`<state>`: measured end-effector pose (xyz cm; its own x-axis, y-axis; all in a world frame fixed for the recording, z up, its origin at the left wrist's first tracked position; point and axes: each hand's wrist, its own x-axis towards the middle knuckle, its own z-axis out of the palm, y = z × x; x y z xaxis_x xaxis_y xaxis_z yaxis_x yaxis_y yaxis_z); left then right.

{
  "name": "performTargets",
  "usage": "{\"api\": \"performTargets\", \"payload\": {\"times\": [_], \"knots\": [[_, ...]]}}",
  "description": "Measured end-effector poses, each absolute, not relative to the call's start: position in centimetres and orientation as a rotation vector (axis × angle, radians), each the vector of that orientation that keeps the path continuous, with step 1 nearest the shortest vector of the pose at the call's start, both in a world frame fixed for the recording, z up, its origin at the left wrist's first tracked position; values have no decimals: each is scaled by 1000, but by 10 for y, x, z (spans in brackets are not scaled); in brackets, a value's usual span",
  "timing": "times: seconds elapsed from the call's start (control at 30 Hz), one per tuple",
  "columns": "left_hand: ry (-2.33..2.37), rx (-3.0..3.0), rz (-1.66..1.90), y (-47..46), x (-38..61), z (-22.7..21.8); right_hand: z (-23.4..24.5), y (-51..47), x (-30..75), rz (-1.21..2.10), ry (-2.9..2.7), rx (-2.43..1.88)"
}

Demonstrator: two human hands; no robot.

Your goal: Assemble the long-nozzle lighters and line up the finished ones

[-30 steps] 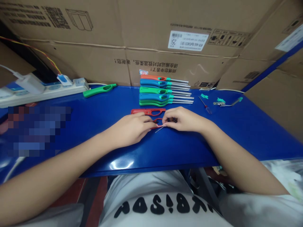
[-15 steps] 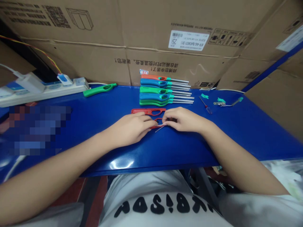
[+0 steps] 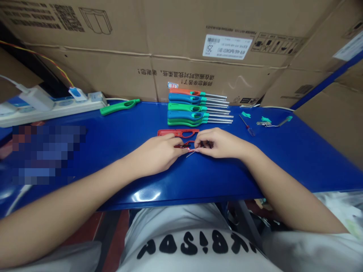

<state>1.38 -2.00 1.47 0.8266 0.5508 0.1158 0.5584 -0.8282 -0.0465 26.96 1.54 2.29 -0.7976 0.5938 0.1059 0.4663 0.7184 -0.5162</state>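
Note:
My left hand (image 3: pixel 159 152) has its fingers closed on a red lighter casing half (image 3: pixel 190 143), whose trigger loop shows between the two hands. My right hand (image 3: pixel 217 143) is pinched at the right end of that casing. What its fingertips hold is mostly hidden; a thin grey rod (image 3: pixel 190 155) sticks out below them, towards the lower left. Another red casing half (image 3: pixel 178 133) lies just behind my hands, its hollow side up. Dark small parts sit inside the held casing, too small to name.
Behind is a stack of long-nosed lighters (image 3: pixel 185 107) in several colours. A green casing (image 3: pixel 120 107) lies left, by a white power strip (image 3: pixel 59 105). To the right lie a screwdriver (image 3: pixel 247 125) and small teal parts (image 3: pixel 266 119). A cardboard box (image 3: pixel 176 41) walls the back.
The left thumb and fingertips have shifted slightly on the red casing, uncovering a bit more of its inside. The right hand stays almost in place.

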Motion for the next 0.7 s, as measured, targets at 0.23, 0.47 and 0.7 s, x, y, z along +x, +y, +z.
{"api": "performTargets", "payload": {"times": [0.23,0.47,0.7], "knots": [[-894,-2915,-114,-20,16,18,24,13,270,728,-2651,-882],[-877,-2906,-129,-20,15,17,26,14,271,770,-2656,-857],[-882,-2899,-121,-21,16,18,27,13,272,800,-2635,-886]]}}
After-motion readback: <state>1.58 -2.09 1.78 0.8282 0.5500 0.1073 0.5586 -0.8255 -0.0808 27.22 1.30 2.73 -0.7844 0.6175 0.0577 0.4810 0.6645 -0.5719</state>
